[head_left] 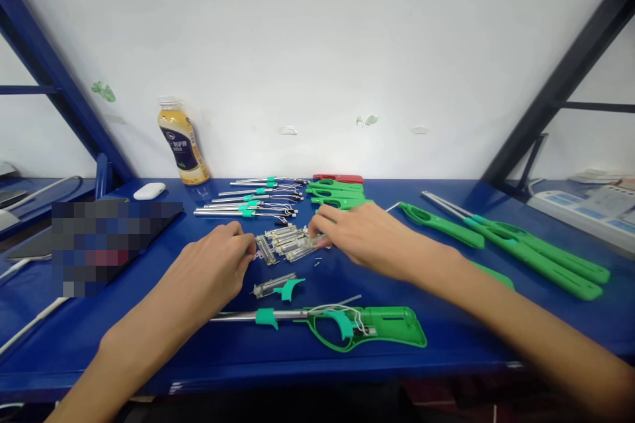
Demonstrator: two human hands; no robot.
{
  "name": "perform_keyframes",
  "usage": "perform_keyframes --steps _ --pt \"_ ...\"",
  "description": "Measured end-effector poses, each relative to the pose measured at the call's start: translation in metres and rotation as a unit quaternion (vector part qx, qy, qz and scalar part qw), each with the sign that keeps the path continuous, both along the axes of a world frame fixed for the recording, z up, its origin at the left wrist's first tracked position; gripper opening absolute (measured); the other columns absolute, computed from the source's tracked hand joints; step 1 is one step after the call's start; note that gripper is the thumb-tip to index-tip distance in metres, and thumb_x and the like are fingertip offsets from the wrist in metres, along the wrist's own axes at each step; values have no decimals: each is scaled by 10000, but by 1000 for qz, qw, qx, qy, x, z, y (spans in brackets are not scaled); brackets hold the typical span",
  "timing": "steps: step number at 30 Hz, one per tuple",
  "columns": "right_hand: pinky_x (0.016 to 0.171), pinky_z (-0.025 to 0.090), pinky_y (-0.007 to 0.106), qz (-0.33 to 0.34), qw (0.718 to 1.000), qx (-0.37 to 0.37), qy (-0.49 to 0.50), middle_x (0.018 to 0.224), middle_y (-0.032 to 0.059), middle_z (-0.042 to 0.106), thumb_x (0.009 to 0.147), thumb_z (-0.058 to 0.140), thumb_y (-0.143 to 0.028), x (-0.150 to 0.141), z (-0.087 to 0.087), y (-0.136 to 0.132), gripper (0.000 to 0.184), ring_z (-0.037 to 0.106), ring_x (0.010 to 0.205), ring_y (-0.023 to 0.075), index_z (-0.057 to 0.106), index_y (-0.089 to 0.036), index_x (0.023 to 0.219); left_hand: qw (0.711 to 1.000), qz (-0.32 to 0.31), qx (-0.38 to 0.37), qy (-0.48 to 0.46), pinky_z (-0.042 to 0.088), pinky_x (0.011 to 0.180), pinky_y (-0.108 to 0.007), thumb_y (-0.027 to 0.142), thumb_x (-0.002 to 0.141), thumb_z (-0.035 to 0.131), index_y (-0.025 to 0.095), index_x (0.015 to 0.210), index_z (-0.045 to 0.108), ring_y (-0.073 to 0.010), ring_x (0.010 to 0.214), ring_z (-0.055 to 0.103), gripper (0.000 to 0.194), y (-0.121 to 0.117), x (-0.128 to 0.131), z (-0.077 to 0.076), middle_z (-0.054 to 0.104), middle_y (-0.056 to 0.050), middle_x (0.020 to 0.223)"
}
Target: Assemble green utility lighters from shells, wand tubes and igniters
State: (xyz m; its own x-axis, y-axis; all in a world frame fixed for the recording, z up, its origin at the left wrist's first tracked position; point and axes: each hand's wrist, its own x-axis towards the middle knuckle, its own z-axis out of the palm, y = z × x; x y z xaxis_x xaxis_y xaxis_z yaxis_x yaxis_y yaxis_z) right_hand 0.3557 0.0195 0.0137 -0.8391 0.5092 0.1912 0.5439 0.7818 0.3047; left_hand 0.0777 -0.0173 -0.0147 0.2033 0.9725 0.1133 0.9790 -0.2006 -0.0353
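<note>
My right hand (347, 230) is closed, its fingertips pinching a clear lighter fuel tank (317, 241) at the right end of a pile of similar tanks (288, 238). At the pile's left side my left hand (223, 256) is closed too; its fingertips meet by some small pale bits, and what they hold is too small to make out. Nearer to me lie a single clear tank (270, 285) and a teal trigger (292, 289). In front of both hands rests an open green lighter shell (397, 327) with a metal tube (288, 314), white wires and another teal trigger (342, 324).
Metal lighter tubes (223, 211) with wires lie behind the pile, beside green shells (337, 192) and a red one (347, 178). Long green lighters (540, 251) lie at right. A yellow bottle (183, 142), white case (149, 192) and blurred dark object (114, 244) stand left.
</note>
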Motion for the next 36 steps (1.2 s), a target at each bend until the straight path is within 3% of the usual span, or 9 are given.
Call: perform_keyframes --steps 2,4,7,11,16,24,30,36 --pt "669 356 344 2 1000 -1 14 1018 33 753 933 548 3 3 1 5 302 519 639 155 571 -186 1167 1000 2 4 10 369 612 -358 247 992 434 227 959 720 -294 836 672 289 2 4 2 686 -107 1056" --pt "867 406 373 10 1000 -2 28 968 13 759 920 541 28 6 1 10 329 599 776 181 558 -195 1161 1000 3 4 15 352 588 -364 243 975 427 224 946 724 -299 788 667 299 4 6 3 690 -112 1029" --pt "1037 368 432 12 998 7 54 1027 41 764 912 554 20 10 -1 13 329 627 1026 241 565 -206 1151 1000 -1 6 11 368 591 -366 229 949 424 244 964 753 -297 786 683 329 4 2 3 708 -105 1024" --pt "1186 280 514 17 996 21 80 1111 67 774 908 561 15 12 -4 12 328 556 1293 288 587 -212 1143 1000 -12 14 -13 458 679 -368 274 962 430 266 991 787 -296 885 715 358 2 -7 5 734 -101 1055" --pt "1221 270 544 16 995 46 91 1094 63 785 893 631 -4 10 -12 10 345 516 1366 302 610 -213 1168 998 -33 8 -51 498 737 -370 394 952 548 303 984 796 -286 898 725 266 3 -9 10 744 -65 1056" --pt "1207 286 598 22 991 85 98 1101 94 777 990 567 -51 5 -25 11 223 557 1312 333 648 -173 1158 998 -31 -19 -50 520 779 -346 229 974 632 189 965 720 -197 864 675 97 9 -5 5 710 -34 999" --pt "1240 274 589 33 990 85 110 1059 86 786 1057 553 -155 0 -29 7 140 539 1357 328 655 -179 1150 996 -44 -4 -73 484 737 -356 297 998 461 223 932 695 -227 837 690 254 4 0 9 706 -76 1055" --pt "1238 299 563 30 987 98 127 1067 101 784 1055 531 -135 4 -22 2 175 474 1431 334 652 -173 1177 990 -58 14 -127 444 676 -336 401 1011 443 251 944 677 -228 767 668 287 3 8 18 733 -30 881"
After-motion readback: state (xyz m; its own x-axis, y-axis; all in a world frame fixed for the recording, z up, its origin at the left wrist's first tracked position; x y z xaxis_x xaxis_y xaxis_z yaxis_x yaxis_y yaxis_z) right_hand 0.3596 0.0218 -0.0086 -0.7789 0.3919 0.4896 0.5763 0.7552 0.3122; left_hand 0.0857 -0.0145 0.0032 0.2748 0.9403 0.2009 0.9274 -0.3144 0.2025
